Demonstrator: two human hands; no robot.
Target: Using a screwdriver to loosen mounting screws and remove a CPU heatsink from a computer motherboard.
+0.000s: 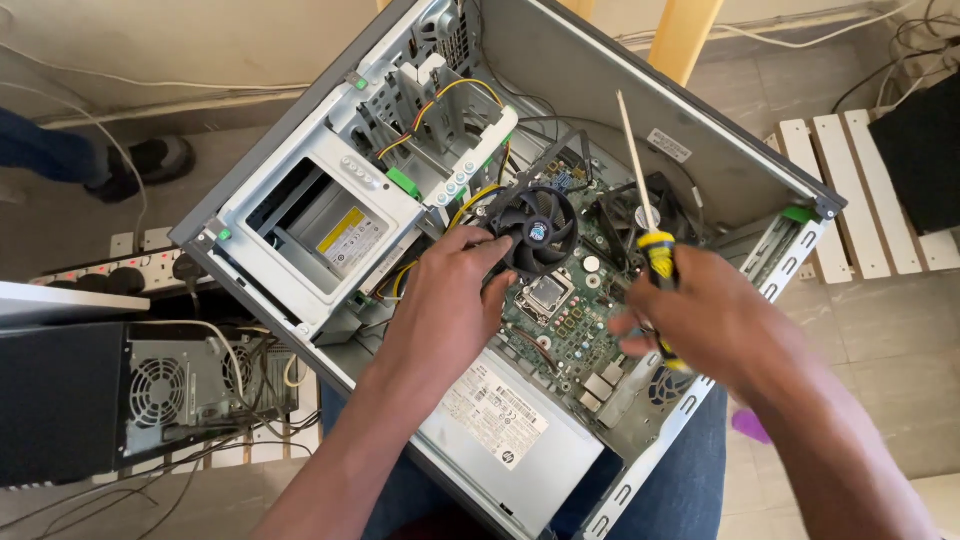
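Note:
An open grey desktop computer case [620, 95] rests on my lap, its green motherboard [575, 320] exposed. My left hand [450, 300] grips a round black cooler fan [540, 230] and holds it tilted up above the bare processor socket [547, 293]. My right hand [700, 315] is closed around a screwdriver [655, 245] with a yellow and black handle; its long thin shaft points up and away over the case wall. The right hand hovers over the board's right side, slightly blurred.
A silver drive cage [330, 230] fills the case's upper left; a power supply [500, 415] lies at its near edge. Another computer tower [110, 400] and a power strip [110, 270] sit on the floor at left. Someone's shoe [150, 160] is at far left. White slats [850, 190] lie right.

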